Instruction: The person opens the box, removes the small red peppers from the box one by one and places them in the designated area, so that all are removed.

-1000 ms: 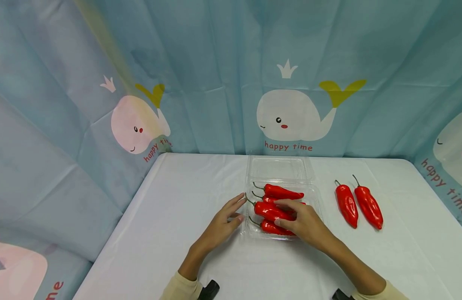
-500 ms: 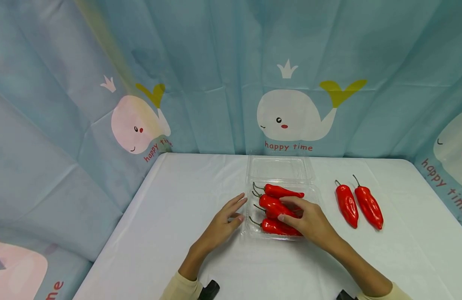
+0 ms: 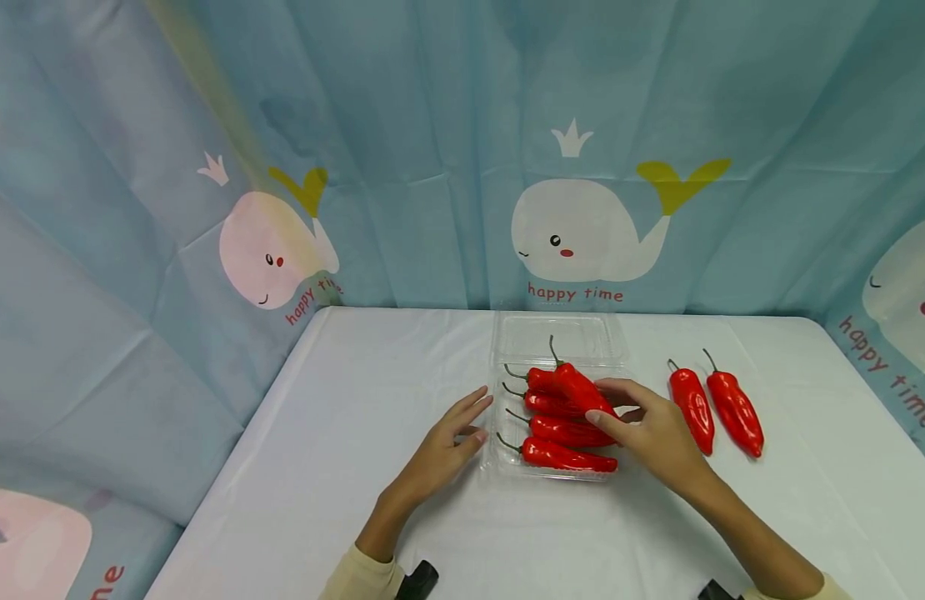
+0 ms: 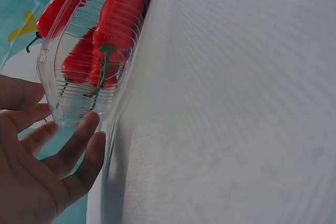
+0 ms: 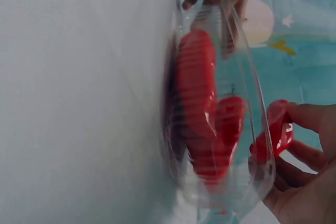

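Note:
My right hand pinches a glossy red pepper between thumb and fingers, its green stem pointing up and away, over the back right of a clear plastic clamshell box. Several more red peppers lie side by side in the box, stems to the left. In the right wrist view the held pepper shows just outside the clear side wall. My left hand stays at the box's left side, fingers spread; in the left wrist view its fingertips are right at the wall.
The box's clear lid is folded back towards the curtain behind the table. Two more red peppers lie on the white tablecloth to the right of the box, near my right forearm.
My right hand has lifted the pepper off the others and moved it right, turning its stem from the left to the back. The left hand has stayed in place.

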Demonstrator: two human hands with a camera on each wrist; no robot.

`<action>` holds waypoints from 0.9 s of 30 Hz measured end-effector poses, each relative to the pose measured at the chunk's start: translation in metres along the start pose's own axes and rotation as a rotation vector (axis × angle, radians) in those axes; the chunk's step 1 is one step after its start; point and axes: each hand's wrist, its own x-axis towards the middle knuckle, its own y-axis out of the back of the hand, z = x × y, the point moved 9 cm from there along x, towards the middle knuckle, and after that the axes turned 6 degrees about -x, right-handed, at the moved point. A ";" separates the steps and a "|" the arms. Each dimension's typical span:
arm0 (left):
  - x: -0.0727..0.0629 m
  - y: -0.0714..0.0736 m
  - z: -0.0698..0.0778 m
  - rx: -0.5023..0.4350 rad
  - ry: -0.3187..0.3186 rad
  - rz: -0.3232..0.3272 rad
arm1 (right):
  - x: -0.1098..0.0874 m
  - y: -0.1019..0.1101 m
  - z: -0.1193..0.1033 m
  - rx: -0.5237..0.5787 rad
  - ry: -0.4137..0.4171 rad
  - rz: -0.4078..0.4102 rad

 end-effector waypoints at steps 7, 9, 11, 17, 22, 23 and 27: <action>0.000 0.000 0.000 0.002 0.000 0.001 | -0.003 0.023 0.012 0.010 -0.079 0.020; 0.000 0.000 0.000 0.003 -0.004 0.000 | -0.005 0.030 0.015 -0.001 -0.093 0.031; 0.000 0.000 0.000 0.001 -0.006 -0.003 | -0.007 0.037 0.019 -0.018 -0.110 0.040; 0.000 0.000 0.000 0.005 -0.007 -0.002 | -0.013 0.057 0.032 -0.058 -0.157 0.074; -0.001 0.001 0.000 0.007 -0.007 -0.001 | -0.019 0.071 0.047 -0.073 -0.185 0.096; -0.001 0.001 0.000 0.005 -0.006 -0.001 | -0.020 0.073 0.050 -0.082 -0.189 0.101; -0.001 0.000 0.000 0.000 -0.005 -0.002 | -0.025 0.086 0.061 -0.107 -0.217 0.119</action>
